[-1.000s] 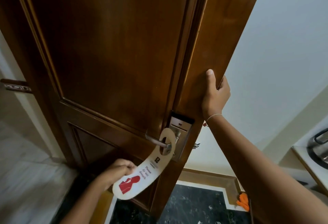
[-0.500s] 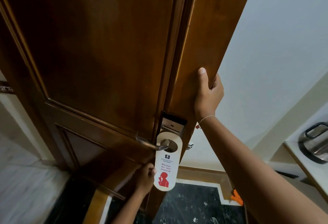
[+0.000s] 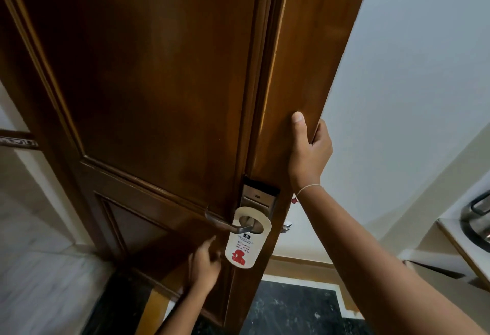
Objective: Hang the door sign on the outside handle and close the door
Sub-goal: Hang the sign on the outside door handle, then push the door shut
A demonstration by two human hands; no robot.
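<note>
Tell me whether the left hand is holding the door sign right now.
No. The left hand is open beside the door sign, which hangs by itself on the handle.

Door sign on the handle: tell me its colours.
The door sign is white with red lettering and a red figure, seen in the head view.

I see the door sign (image 3: 247,236) hanging upright on the outside handle (image 3: 228,224), low in the centre of the frame, its hole looped over the lever below the lock plate (image 3: 258,198). My left hand (image 3: 205,265) is just beside the sign, fingers loose, not touching it. My right hand (image 3: 309,154) grips the door (image 3: 148,69) by its edge, right of centre.
</note>
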